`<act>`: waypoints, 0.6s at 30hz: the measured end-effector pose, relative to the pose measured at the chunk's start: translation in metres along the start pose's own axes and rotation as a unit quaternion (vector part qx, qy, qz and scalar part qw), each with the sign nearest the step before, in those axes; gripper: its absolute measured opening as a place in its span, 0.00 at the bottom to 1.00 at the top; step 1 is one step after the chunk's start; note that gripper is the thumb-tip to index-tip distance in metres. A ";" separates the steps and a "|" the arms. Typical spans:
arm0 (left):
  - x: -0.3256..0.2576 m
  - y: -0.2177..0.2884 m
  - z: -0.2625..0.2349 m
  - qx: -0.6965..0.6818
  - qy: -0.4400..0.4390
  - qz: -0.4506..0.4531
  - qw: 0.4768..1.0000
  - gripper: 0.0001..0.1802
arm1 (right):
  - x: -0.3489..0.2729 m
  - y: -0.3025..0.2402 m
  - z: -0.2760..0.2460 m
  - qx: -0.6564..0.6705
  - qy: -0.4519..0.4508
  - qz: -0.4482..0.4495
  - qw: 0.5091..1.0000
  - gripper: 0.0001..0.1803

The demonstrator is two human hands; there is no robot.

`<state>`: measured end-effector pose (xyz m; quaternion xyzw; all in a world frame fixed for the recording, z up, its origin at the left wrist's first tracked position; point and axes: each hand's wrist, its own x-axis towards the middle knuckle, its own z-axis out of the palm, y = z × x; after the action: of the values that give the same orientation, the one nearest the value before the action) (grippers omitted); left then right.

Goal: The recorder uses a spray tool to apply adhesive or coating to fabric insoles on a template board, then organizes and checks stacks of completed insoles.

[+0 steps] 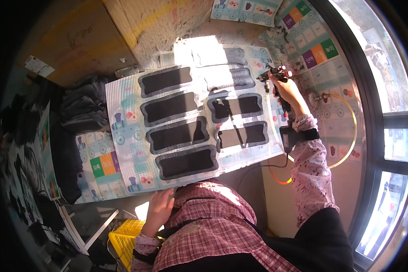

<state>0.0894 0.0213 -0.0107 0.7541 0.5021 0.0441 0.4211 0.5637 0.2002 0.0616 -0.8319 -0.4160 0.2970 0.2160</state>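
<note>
My right hand (287,93) is wrapped round a black spray gun (273,78), held above the far right part of the work board (127,154). From the gun's side a yellow hose (354,131) loops round. In two columns on the board lie several flat black pieces (188,163) with wavy grey borders. Bright sunlight falls on a grey far-right piece (230,79), and a shadow crosses a nearer right piece (243,136). Low at the board's front edge, close to my checked apron (204,217), my left hand (159,208) holds nothing, its fingers loosely extended.
To the left rises a stack of dark grey pieces (84,104). A yellow basket (124,238) stands below the board near my left arm. Cardboard (77,41) backs the far side. On the right are a printed wall sheet (317,59) and a dark window frame (371,136).
</note>
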 end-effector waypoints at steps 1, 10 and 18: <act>0.001 0.001 0.001 0.007 -0.001 0.010 1.000 0.18 | -0.003 -0.004 0.009 0.014 -0.024 -0.020 0.999 0.29; 0.012 0.016 0.005 0.039 -0.021 0.017 0.999 0.18 | -0.032 -0.031 0.066 0.053 -0.164 -0.058 0.983 0.28; 0.014 0.020 0.007 0.020 -0.029 0.006 0.999 0.18 | -0.002 0.018 -0.004 0.029 -0.013 0.002 1.000 0.25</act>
<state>0.1142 0.0253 -0.0068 0.7662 0.4860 0.0147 0.4202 0.5751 0.1877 0.0542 -0.8221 -0.4087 0.3202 0.2337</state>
